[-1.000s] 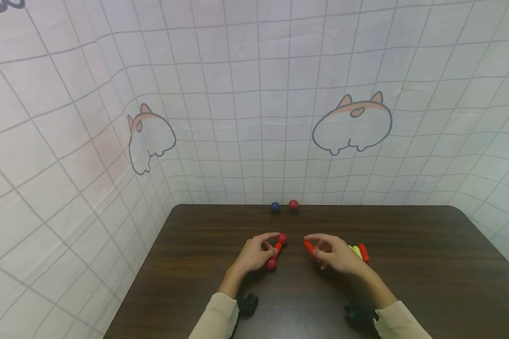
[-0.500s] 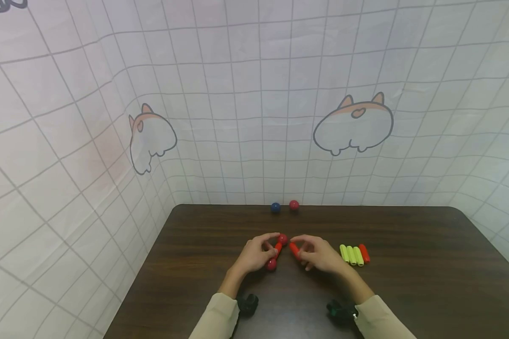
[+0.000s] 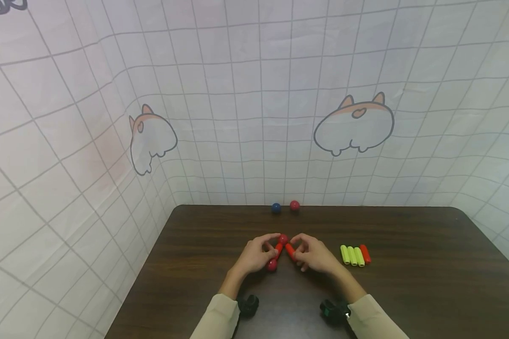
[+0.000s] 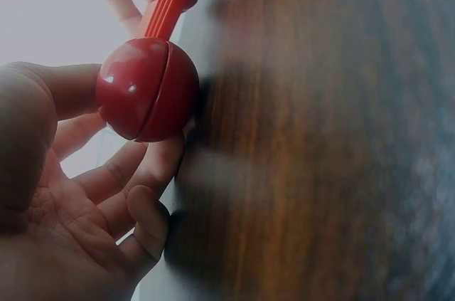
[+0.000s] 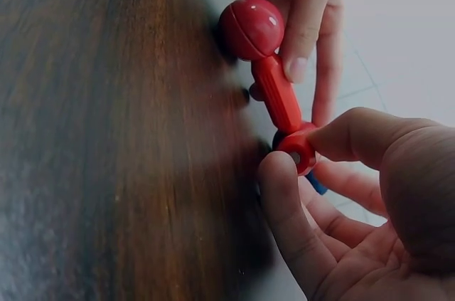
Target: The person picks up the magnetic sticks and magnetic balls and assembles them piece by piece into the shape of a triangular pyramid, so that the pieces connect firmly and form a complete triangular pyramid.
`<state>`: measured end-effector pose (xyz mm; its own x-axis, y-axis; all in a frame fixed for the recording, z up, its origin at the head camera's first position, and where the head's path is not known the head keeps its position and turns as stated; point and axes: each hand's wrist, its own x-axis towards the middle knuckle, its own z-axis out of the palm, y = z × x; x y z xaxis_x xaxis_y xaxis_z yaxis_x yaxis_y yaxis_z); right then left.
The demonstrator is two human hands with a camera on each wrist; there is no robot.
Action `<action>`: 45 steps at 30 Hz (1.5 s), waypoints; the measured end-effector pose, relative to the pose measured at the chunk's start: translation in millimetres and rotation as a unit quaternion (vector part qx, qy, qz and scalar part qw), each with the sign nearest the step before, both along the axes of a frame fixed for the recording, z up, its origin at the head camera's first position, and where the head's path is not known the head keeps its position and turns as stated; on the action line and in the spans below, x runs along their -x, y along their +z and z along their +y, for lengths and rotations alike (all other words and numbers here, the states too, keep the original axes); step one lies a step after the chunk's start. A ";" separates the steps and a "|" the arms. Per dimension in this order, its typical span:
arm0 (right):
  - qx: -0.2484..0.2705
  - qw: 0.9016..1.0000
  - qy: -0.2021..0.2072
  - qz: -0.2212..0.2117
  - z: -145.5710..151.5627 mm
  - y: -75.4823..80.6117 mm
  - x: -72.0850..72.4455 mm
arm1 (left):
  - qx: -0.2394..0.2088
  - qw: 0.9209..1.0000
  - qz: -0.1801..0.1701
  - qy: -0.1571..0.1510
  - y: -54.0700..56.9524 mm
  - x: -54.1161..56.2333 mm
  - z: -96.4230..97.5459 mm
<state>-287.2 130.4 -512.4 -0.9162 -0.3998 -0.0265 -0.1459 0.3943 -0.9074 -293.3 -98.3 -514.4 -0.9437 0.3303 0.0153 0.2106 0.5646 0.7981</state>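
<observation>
My left hand [image 3: 258, 253] grips a red rod [image 5: 277, 94] that has a glossy red ball [image 5: 252, 27] at its near end and another red ball [image 3: 283, 239] at its far end. A seam runs round the near ball. Between thumb and fingers, my right hand [image 3: 316, 254] pinches a second ridged red rod [image 3: 290, 251]. Its far end is right at the far ball, so the two rods form an upside-down V in the head view. A small metallic spot shows in this rod's near end [image 5: 297, 153] in the right wrist view.
Right of my right hand lie several yellow-green rods [image 3: 353, 255] in a row with a red rod [image 3: 365, 254]. At the table's back edge sit a blue ball [image 3: 276, 208] and a red ball [image 3: 294, 205]. A grid-patterned cloth [image 3: 246, 122] hangs behind the dark wooden table [image 3: 428, 263].
My right hand has moved left with its red rod, up to the far red ball. The yellow-green rods it partly covered now show fully. My left hand has stayed in place.
</observation>
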 end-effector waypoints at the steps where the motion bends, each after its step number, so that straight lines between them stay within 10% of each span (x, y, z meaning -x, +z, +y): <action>1: 0.001 1.000 -0.003 -0.003 -0.7 0.2 -0.2 | 0.000 1.000 -0.003 0.001 0.1 -0.1 0.1; 45: -0.028 0.998 -0.049 -0.009 -10.9 -3.1 7.1 | -0.010 1.000 -0.005 0.005 -1.6 1.7 0.9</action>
